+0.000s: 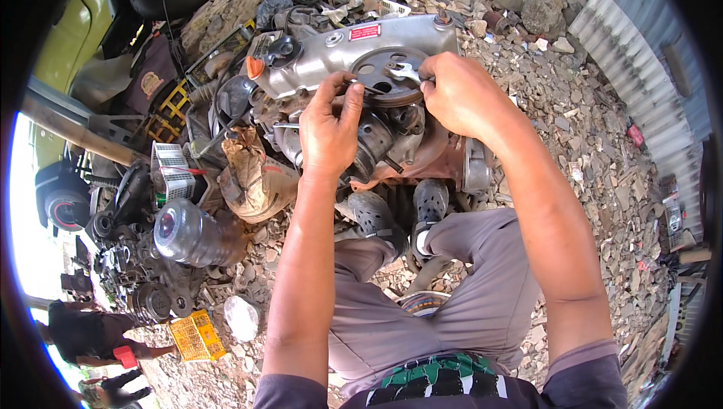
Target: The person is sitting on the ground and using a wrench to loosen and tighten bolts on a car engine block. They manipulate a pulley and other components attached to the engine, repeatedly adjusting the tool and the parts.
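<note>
In front of me stands an engine with a silver valve cover [324, 59] and a dark round pulley [369, 68]. My right hand [463, 96] is closed around an open-end wrench [407, 73]; its jaw lies at the bolt in the pulley's middle. My left hand [329, 126] is at the pulley's near left edge, thumb and forefinger pinched on a thin metal rod [369, 88] that points across the rim. The wrench's other end is hidden in my right fist.
Loose rubble [572, 190] covers the ground. Left of the engine lie a stained sack [256, 183], a large clear plastic bottle [188, 232], a yellow crate [197, 336] and piled parts. Corrugated sheeting [648, 93] borders the right. Another person [86, 331] is at the far lower left.
</note>
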{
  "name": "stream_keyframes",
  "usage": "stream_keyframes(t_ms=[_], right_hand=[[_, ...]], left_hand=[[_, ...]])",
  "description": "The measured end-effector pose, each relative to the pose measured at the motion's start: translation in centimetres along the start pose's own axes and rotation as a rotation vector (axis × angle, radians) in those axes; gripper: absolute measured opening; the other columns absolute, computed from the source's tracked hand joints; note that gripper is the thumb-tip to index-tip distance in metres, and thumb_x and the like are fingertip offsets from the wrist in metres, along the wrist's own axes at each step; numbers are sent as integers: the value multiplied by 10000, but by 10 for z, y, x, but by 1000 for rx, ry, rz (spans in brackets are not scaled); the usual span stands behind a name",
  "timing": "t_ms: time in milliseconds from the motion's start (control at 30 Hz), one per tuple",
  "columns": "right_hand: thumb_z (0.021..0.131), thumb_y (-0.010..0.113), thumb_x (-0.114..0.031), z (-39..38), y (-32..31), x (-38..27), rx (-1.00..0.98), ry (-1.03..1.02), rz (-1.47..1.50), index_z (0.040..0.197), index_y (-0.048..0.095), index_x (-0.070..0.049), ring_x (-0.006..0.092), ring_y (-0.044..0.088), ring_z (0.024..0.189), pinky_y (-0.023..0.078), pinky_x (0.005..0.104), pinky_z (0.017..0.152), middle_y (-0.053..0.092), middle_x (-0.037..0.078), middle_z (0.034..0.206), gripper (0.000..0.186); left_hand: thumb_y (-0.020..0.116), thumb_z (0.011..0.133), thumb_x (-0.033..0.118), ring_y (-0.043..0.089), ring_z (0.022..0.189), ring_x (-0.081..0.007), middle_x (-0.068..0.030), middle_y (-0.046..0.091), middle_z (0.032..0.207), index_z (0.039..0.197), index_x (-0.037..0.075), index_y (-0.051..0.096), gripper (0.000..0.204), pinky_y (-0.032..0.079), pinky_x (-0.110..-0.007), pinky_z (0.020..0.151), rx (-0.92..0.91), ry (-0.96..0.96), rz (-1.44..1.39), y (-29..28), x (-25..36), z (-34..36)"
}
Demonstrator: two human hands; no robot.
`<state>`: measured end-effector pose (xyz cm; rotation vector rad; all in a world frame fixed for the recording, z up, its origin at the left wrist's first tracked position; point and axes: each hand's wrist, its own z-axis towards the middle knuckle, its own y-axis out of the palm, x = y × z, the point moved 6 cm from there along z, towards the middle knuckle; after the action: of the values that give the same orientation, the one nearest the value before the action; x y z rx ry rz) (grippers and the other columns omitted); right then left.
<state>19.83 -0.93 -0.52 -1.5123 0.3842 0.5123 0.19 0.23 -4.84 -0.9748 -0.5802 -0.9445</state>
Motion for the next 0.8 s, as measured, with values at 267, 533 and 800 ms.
stream_keyframes(t_ms=[267, 533, 800], right_hand=[[901, 631, -110, 6, -8, -10, -10, -8, -112, 1136, 691, 43, 394, 673, 1043, 513, 447, 926, 692, 279, 1056, 287], [901, 632, -104, 18, -19, -18, -79, -35, -237, 1131, 687, 40, 385, 678, 1022, 519, 453, 892, 697, 263, 1057, 276], [920, 581, -81, -4, -10, -14, -100, 35, -20, 1223, 641, 48, 320, 699, 729, 536, 440, 712, 695, 255, 875, 335]], left_hand=[[674, 965, 296, 643, 757, -167, -115, 718, 984, 1191, 47, 637, 338, 519, -321, 731, -5, -8, 21, -2, 6, -1], [679, 965, 339, 662, 805, -152, -115, 725, 1028, 1235, 39, 629, 407, 530, -319, 762, -21, 3, 32, -4, 2, 1], [676, 952, 312, 676, 795, -255, -128, 722, 998, 1166, 100, 660, 302, 523, -361, 749, -12, -31, -13, -3, 3, -1]])
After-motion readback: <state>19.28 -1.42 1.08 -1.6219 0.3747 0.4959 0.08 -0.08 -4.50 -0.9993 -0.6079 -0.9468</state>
